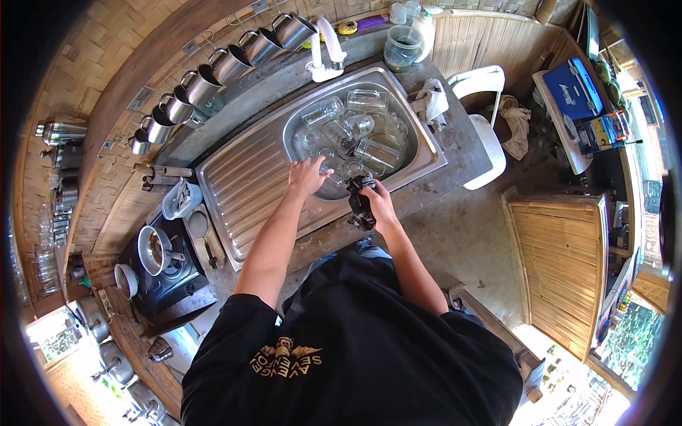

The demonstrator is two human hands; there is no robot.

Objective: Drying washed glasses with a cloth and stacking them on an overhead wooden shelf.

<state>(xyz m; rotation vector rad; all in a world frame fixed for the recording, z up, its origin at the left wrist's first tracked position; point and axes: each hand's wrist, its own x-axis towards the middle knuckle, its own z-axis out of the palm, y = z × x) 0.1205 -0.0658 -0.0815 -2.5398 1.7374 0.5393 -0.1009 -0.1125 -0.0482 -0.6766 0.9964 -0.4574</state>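
My left hand (308, 176) is over the near-left rim of the metal sink (287, 136), its fingers apart and reaching toward a small glass (326, 154); whether they touch it I cannot tell. In my right hand (379, 203), at the sink's near edge, is a black, crumpled, net-like scrubber (361, 204), gripped between thumb and fingers. Several clear glasses and glass mugs lie heaped in the basin, among them a large ribbed glass mug (376, 155) on its side. Some glasses overlap and partly hide one another.
The ribbed drainboard (245, 181) adjoins the basin on the left. Behind it stand a white faucet (327, 53) and a row of hanging steel mugs (201, 84). A glass jar (403, 48) and grey cloth (430, 101) are at right; a pot (150, 250) sits on the stove.
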